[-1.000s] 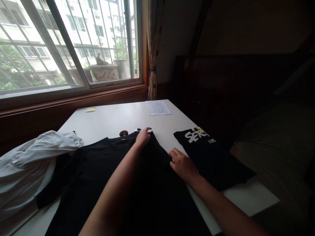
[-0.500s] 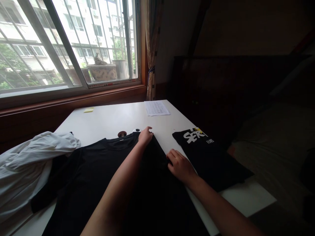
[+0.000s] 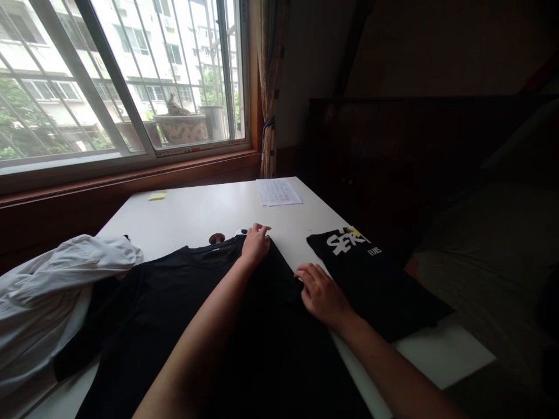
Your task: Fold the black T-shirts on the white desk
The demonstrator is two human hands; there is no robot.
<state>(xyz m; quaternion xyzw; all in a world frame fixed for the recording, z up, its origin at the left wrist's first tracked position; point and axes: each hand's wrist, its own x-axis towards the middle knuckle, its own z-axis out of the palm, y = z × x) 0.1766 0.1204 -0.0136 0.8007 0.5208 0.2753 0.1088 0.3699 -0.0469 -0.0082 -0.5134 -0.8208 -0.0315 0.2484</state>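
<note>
A black T-shirt (image 3: 174, 314) lies spread on the white table, its neckline toward the window. My left hand (image 3: 256, 241) rests on the shirt's far right shoulder, beside the collar, fingers loosely apart and one stretched out. At the shirt's right edge, lower down, my right hand (image 3: 321, 294) is closed, thumb and fingers pinching the black cloth by the sleeve. My left forearm crosses over the shirt's front and hides part of it. Just right of my right hand is a second black shirt (image 3: 362, 279), folded, with white lettering and a yellow mark.
Pale crumpled clothing (image 3: 65, 285) heaps at the left of the white table (image 3: 192, 209). Printed papers (image 3: 279, 192) and a yellow sticky-note pad (image 3: 158, 195) lie toward the back. A round brown disc (image 3: 216, 238) sits beyond the collar. A barred window stands behind.
My left hand has shifted slightly, its fingers more spread over the shoulder. My right hand has barely moved at the shirt's edge. The shirts lie nearly as before.
</note>
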